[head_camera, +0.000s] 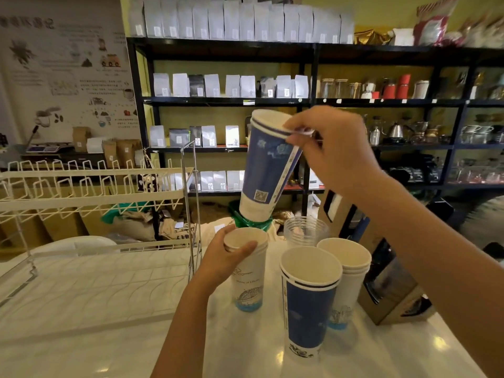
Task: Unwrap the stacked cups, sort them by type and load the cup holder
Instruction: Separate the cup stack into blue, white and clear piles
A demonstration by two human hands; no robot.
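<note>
My right hand grips the rim of a blue paper cup stack and holds it tilted in the air. Its base hangs just above a white paper cup stack that stands on the counter. My left hand wraps that white stack near its rim. Another blue cup stack stands at the front. Behind it is a second white cup stack. A clear plastic cup stack stands further back. The white wire cup holder rack is on the left.
A white counter carries everything. A cardboard box lies at the right edge, close to the cups. Black shelving with white bags and glassware fills the background. A white plastic piece sits under the rack.
</note>
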